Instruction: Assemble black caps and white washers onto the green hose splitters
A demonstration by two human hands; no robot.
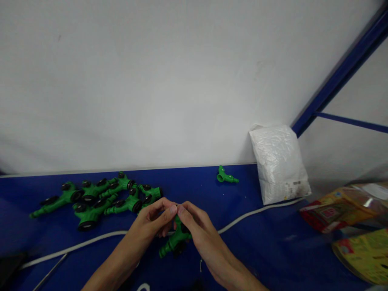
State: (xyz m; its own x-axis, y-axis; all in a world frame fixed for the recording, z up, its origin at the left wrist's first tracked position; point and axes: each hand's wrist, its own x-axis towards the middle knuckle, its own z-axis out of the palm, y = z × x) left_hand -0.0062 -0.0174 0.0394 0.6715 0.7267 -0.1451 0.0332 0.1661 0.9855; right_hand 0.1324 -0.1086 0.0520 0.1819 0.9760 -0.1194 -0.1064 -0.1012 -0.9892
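Near the front of the blue table, my two hands meet over a green Y-shaped hose splitter point(173, 244) with black parts. My right hand point(202, 231) is closed around its right side, partly covering it. My left hand point(150, 224) is closed in a pinch at the splitter's upper end, thumb tip against my right thumb. Whether a small piece sits between the fingertips is hidden. To the left lies a group of several similar green splitters point(91, 212) with black caps and knobs. A plain green splitter body point(226, 176) without black parts lies farther back, near the wall.
A white cable point(242, 218) runs across the blue table point(188, 184) behind my hands. A white plastic parcel point(280, 165) leans against the wall at the right. Colourful packages point(336, 208) lie at the far right, below a blue metal frame point(342, 76). A thin rod point(50, 273) is at lower left.
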